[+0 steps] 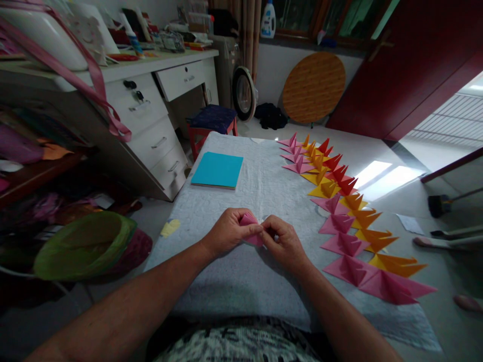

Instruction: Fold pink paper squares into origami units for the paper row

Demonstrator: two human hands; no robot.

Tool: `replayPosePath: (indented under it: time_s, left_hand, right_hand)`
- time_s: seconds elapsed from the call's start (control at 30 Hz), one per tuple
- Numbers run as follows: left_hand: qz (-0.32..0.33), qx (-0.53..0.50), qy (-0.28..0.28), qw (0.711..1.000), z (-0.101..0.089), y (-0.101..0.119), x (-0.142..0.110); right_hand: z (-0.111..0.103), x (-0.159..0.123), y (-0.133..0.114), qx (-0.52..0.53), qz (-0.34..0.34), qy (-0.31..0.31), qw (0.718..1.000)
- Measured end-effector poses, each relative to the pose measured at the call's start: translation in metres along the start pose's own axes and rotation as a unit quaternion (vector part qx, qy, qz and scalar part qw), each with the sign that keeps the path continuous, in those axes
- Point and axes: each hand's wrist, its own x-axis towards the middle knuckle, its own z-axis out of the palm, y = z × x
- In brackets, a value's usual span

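Watching remotely, I note left hand [231, 229] and right hand [284, 240] pinching pink paper [248, 219] between them over the table [211, 294]. Uneven tugging could tear it; right hand swinging outward could crush folded figures [345, 244].

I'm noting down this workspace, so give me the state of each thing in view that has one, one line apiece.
Left hand: closed on pink paper
Right hand: pinching the same pink paper
Pink paper: folded, held
Turquoise paper stack: lying flat
Origami cranes: folded, in rows
Washing machine door: open
Round wooden tabletop: standing on edge
Detergent bottle: upright
Green bin liner: open at top
Pedestal drawers: shut
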Motion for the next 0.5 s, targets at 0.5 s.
replayPosePath:
  time_s: [0.5]
  left_hand:
    - [0.079, 0.037, 0.104, 0.991, -0.002, 0.011, -0.002]
  right_hand:
    - [-0.007, 0.002, -0.003, 0.045, 0.043, -0.046, 0.997]
